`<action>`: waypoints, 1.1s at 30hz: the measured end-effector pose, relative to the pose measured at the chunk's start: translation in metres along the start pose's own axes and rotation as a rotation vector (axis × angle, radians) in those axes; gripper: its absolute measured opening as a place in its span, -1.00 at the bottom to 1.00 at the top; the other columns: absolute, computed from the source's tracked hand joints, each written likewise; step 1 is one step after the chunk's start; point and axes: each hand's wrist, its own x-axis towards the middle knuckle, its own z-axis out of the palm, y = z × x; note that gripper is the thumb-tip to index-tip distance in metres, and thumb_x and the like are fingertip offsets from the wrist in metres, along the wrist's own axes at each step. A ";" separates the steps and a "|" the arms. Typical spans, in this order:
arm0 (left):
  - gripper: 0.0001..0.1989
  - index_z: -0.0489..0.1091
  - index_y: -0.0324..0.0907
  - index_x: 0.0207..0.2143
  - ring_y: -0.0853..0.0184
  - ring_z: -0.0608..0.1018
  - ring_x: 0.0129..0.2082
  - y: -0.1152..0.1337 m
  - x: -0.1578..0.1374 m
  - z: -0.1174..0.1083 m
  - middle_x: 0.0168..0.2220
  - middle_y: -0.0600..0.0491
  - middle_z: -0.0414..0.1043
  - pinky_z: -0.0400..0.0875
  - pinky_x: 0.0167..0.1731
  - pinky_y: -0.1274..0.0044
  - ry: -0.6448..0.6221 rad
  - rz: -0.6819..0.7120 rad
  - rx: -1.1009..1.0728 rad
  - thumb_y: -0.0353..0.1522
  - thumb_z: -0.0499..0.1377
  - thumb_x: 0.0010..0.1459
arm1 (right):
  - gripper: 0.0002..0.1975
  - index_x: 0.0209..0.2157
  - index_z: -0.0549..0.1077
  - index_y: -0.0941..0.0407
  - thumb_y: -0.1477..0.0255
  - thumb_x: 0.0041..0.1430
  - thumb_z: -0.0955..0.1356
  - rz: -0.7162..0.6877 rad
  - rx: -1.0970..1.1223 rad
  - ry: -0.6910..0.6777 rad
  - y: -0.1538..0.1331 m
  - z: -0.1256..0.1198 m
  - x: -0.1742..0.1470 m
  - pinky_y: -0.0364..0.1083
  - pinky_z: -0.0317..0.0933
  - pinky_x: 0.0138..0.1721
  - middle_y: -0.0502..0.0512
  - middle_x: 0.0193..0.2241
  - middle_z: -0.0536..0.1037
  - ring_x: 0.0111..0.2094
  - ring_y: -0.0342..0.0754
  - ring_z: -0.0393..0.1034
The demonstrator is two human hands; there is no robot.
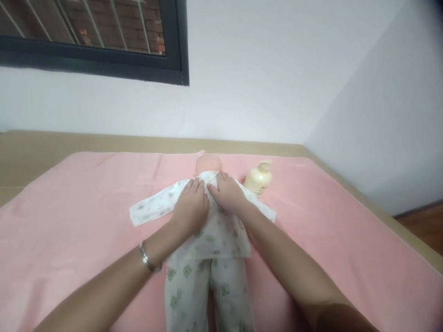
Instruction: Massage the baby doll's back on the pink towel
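Note:
A baby doll, its bare head (208, 163) toward the wall, lies on a pink sheet. It wears a white printed long-sleeved top (216, 240) and matching trousers (187, 290); the sleeves spread out to both sides. My left hand (191, 205) rests flat on the left part of the upper top, fingers stretched toward the head. Beside it, my right hand (227, 192) presses on the other side just below the neck, thumb apart from the fingers. Both hands touch the cloth and hold nothing. The doll's face does not show.
The pink sheet (86, 193) covers a wooden surface (41, 143) that meets white walls. A cream pump bottle (259, 179) tilts beside the doll's right-hand sleeve. A dark-framed window (183, 55) is at upper left. Brown floor (424, 226) shows at far right.

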 end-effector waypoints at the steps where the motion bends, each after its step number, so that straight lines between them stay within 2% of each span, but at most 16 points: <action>1: -0.45 0.27 -0.56 0.22 -0.03 0.31 0.35 0.001 -0.001 0.000 0.28 -0.37 0.29 0.18 0.38 0.13 0.004 0.017 -0.009 -0.42 -0.18 0.31 | -0.42 0.22 0.29 0.42 0.24 0.43 0.14 -0.002 0.004 -0.006 0.001 0.001 0.001 0.10 0.10 0.30 0.49 0.24 0.37 0.28 0.22 0.24; 5: -0.46 0.28 -0.41 0.25 0.05 0.31 0.36 -0.008 0.006 -0.002 0.32 -0.25 0.28 0.21 0.37 0.18 -0.046 -0.076 -0.132 -0.39 -0.10 0.29 | -0.46 0.19 0.33 0.40 0.28 0.44 0.13 -0.026 -0.059 0.000 -0.006 -0.002 -0.005 0.12 0.18 0.24 0.50 0.19 0.42 0.20 0.21 0.33; 8: -0.46 0.30 -0.37 0.24 0.05 0.32 0.35 -0.021 0.016 -0.001 0.32 -0.23 0.28 0.20 0.36 0.17 -0.065 -0.174 -0.256 -0.31 -0.11 0.32 | -0.45 0.24 0.29 0.46 0.34 0.43 0.11 -0.071 -0.160 0.042 -0.020 0.000 -0.022 0.17 0.17 0.27 0.54 0.20 0.41 0.23 0.27 0.30; 12: -0.50 0.38 -0.31 0.15 0.08 0.41 0.26 -0.030 0.019 0.006 0.24 -0.20 0.39 0.25 0.32 0.17 0.032 -0.216 -0.372 -0.26 -0.11 0.32 | -0.46 0.28 0.24 0.46 0.44 0.40 0.12 -0.280 -0.296 0.133 -0.030 0.011 -0.042 0.22 0.12 0.32 0.54 0.26 0.35 0.33 0.30 0.19; 15: -0.51 0.39 -0.28 0.14 0.09 0.44 0.23 -0.031 0.017 0.011 0.21 -0.17 0.42 0.27 0.30 0.16 0.068 -0.214 -0.399 -0.26 -0.08 0.31 | -0.49 0.24 0.30 0.45 0.53 0.35 0.12 -0.394 -0.281 0.138 -0.026 0.016 -0.040 0.23 0.05 0.37 0.49 0.23 0.40 0.33 0.28 0.19; 17: -0.51 0.39 -0.29 0.14 0.08 0.44 0.22 -0.030 0.017 0.012 0.20 -0.18 0.44 0.28 0.30 0.17 0.074 -0.209 -0.401 -0.27 -0.07 0.29 | -0.49 0.23 0.31 0.45 0.49 0.39 0.09 -0.343 -0.184 0.128 -0.020 0.016 -0.029 0.21 0.05 0.37 0.48 0.23 0.39 0.33 0.25 0.20; 21: -0.48 0.38 -0.32 0.18 0.07 0.41 0.26 -0.029 0.016 0.012 0.23 -0.18 0.41 0.24 0.32 0.17 0.081 -0.221 -0.389 -0.26 -0.06 0.30 | -0.39 0.31 0.18 0.45 0.31 0.42 0.13 -0.081 0.018 0.088 -0.009 0.009 -0.009 0.23 0.06 0.36 0.51 0.33 0.25 0.38 0.28 0.10; 23: -0.48 0.38 -0.31 0.19 0.08 0.41 0.27 -0.029 0.016 0.012 0.24 -0.16 0.40 0.24 0.33 0.18 0.080 -0.225 -0.387 -0.25 -0.05 0.30 | -0.38 0.31 0.20 0.44 0.29 0.40 0.16 -0.044 0.072 0.056 -0.007 0.003 -0.007 0.23 0.05 0.36 0.51 0.32 0.26 0.38 0.30 0.10; 25: -0.49 0.38 -0.31 0.18 0.08 0.42 0.26 -0.029 0.016 0.012 0.23 -0.15 0.42 0.25 0.33 0.19 0.085 -0.227 -0.390 -0.25 -0.04 0.30 | -0.41 0.28 0.25 0.41 0.31 0.38 0.17 -0.054 0.131 0.065 -0.008 -0.002 -0.010 0.22 0.06 0.36 0.48 0.31 0.30 0.37 0.29 0.12; 27: -0.49 0.39 -0.30 0.18 0.09 0.43 0.25 -0.029 0.015 0.012 0.22 -0.15 0.43 0.27 0.32 0.19 0.093 -0.226 -0.394 -0.26 -0.04 0.30 | -0.41 0.30 0.24 0.40 0.34 0.36 0.17 -0.078 0.188 0.132 -0.012 -0.003 -0.015 0.23 0.04 0.38 0.45 0.33 0.26 0.40 0.28 0.07; 30: -0.49 0.39 -0.31 0.17 0.09 0.43 0.25 -0.030 0.015 0.013 0.21 -0.15 0.43 0.26 0.32 0.20 0.097 -0.220 -0.400 -0.26 -0.04 0.30 | -0.39 0.32 0.21 0.40 0.38 0.34 0.18 -0.147 0.219 0.271 -0.017 0.008 -0.019 0.26 -0.02 0.40 0.44 0.37 0.18 0.44 0.27 -0.03; 33: -0.49 0.39 -0.34 0.17 0.08 0.43 0.25 -0.031 0.016 0.015 0.21 -0.18 0.43 0.24 0.33 0.19 0.096 -0.221 -0.411 -0.27 -0.04 0.30 | -0.46 0.26 0.32 0.38 0.40 0.35 0.16 -0.201 0.171 0.269 -0.020 0.021 -0.018 0.33 0.00 0.37 0.48 0.32 0.27 0.40 0.32 0.05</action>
